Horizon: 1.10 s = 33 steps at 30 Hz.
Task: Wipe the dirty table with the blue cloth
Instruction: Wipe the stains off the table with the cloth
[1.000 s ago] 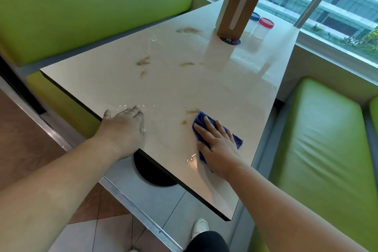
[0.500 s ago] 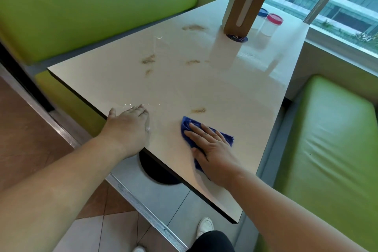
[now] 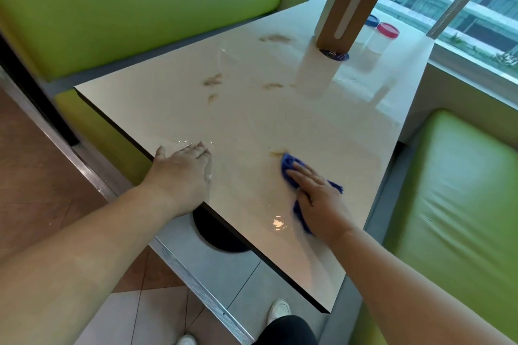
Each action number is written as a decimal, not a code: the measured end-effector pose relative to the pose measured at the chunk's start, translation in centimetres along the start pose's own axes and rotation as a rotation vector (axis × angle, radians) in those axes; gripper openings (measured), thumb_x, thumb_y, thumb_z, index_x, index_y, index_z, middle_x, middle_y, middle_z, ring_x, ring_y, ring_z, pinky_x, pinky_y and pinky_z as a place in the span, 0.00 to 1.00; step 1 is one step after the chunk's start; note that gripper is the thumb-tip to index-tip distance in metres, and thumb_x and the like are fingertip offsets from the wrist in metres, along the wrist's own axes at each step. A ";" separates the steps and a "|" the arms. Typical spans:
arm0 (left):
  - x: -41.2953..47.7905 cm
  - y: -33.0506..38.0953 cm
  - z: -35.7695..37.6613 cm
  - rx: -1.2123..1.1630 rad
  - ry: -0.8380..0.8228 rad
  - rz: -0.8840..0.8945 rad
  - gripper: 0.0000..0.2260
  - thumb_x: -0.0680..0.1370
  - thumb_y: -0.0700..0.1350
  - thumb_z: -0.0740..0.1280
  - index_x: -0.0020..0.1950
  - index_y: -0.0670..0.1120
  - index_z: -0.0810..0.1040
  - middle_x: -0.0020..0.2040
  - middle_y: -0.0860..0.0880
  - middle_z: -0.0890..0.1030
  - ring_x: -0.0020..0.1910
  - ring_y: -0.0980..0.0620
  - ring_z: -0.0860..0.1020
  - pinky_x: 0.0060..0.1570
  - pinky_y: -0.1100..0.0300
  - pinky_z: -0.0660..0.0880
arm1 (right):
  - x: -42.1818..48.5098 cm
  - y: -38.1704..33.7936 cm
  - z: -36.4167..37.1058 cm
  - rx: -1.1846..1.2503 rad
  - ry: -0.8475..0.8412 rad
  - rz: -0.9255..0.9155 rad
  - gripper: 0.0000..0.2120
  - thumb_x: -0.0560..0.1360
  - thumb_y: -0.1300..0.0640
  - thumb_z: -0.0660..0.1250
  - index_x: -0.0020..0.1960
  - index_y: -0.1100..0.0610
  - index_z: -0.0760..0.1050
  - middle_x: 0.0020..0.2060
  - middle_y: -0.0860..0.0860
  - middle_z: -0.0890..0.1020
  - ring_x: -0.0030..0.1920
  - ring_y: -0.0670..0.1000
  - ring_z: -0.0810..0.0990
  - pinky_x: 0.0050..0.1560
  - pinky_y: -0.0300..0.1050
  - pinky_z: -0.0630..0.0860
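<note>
Blue cloth [image 3: 288, 168] is lying bunched under the person's right hand [image 3: 316, 196], whose fingers are spread flat and pressing it down on the pale glossy surface [image 3: 322, 134], near the edge closest to the person. The cloth's leading corner is touching a small brown smear [image 3: 276, 152], so that spot looks like the one being worked on — it is not gone yet. The left hand [image 3: 185, 173] is lying open, palm down, at the near left edge, holding nothing; I judge it to be bracing the body. A wet sheen is showing near the right hand, which suggests only the close corner has been passed over. Most of the job is waiting farther out: a brown patch [image 3: 213, 80] with a smaller mark [image 3: 212, 97] just below it in the middle, another streak [image 3: 272, 85] to its right, and a longer smear [image 3: 274, 38] near the far end. Standing beyond those are a wooden napkin holder [image 3: 347, 12] and two lidded jars [image 3: 377, 36] by the window — the cloth will need to be worked around them, I reckon.
</note>
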<state>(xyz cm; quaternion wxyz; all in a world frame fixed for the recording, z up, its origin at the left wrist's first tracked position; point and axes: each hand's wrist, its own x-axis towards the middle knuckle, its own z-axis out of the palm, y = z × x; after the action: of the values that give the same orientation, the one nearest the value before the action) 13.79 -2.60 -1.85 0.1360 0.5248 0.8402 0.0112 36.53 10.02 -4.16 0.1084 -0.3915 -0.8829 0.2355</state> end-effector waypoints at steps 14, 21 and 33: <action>0.0 -0.4 0.0 -0.011 -0.011 0.016 0.23 0.80 0.50 0.52 0.76 0.49 0.55 0.78 0.54 0.51 0.76 0.57 0.50 0.73 0.41 0.47 | 4.5 -1.8 -0.1 -0.134 -0.105 0.080 0.21 0.81 0.58 0.52 0.73 0.47 0.64 0.75 0.41 0.58 0.76 0.42 0.50 0.69 0.31 0.45; 0.6 -1.1 0.8 -0.088 0.057 0.080 0.22 0.79 0.50 0.55 0.74 0.47 0.61 0.77 0.50 0.57 0.76 0.51 0.56 0.73 0.49 0.57 | 3.8 -2.9 0.6 -0.118 -0.118 -0.027 0.20 0.81 0.58 0.54 0.71 0.46 0.66 0.74 0.39 0.61 0.75 0.40 0.52 0.65 0.23 0.40; 1.4 -4.2 1.1 -0.176 0.167 -0.002 0.26 0.76 0.51 0.64 0.71 0.41 0.66 0.72 0.44 0.65 0.72 0.45 0.62 0.71 0.55 0.60 | 8.6 -8.3 3.3 -0.131 -0.248 -0.163 0.23 0.80 0.58 0.54 0.74 0.47 0.61 0.76 0.42 0.57 0.76 0.44 0.50 0.72 0.37 0.44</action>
<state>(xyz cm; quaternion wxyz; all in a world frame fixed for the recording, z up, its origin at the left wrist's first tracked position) 9.79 -3.32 -3.87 0.1109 0.5072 0.8450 0.1283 24.27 10.46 -2.76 -0.0085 -0.2926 -0.9318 0.2145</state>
